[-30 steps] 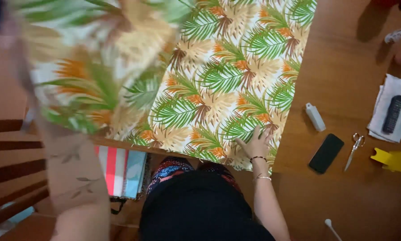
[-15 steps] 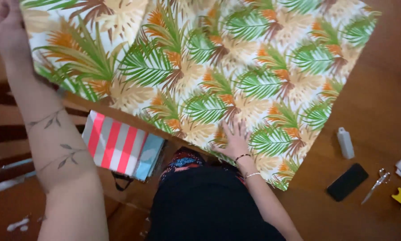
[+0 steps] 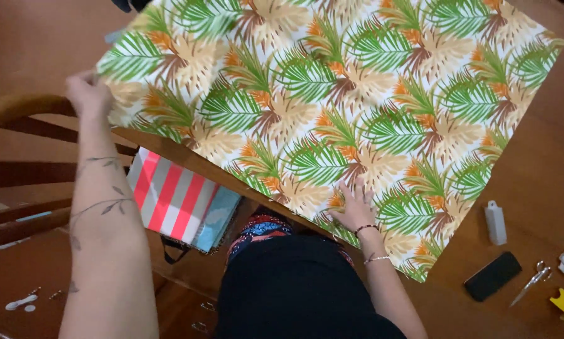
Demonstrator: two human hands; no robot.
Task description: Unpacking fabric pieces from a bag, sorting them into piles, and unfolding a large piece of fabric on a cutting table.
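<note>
From the head view, I look down on a large sheet of leaf-print fabric (image 3: 332, 119), green, orange and tan fronds on white, spread flat across the brown worktop (image 3: 545, 182) and reaching from its near edge far up out of the frame. My left hand (image 3: 88, 94) is at the fabric's left corner, my grip pinched together on the cloth's edge there, with my forearm running down the left side of the view. My right hand (image 3: 354, 207) lies on the fabric near its lower edge, fingers spread apart and pressed flat on the print, holding nothing, a bracelet at the wrist. So the cloth sits between my two hands and beyond them, the left clamped on its corner, the right resting on top of it. Below the worktop's edge, between my arms, a red-and-white striped bag (image 3: 178, 201) hangs beside my dark-clothed lap. To the right of the fabric, just off its corner, stands a small white bottle (image 3: 495, 221); nearer to me lie a black phone (image 3: 493, 276) and a pair of scissors (image 3: 531, 282), all well apart from my right hand. A wooden chair (image 3: 18, 113) shows at the left.
</note>
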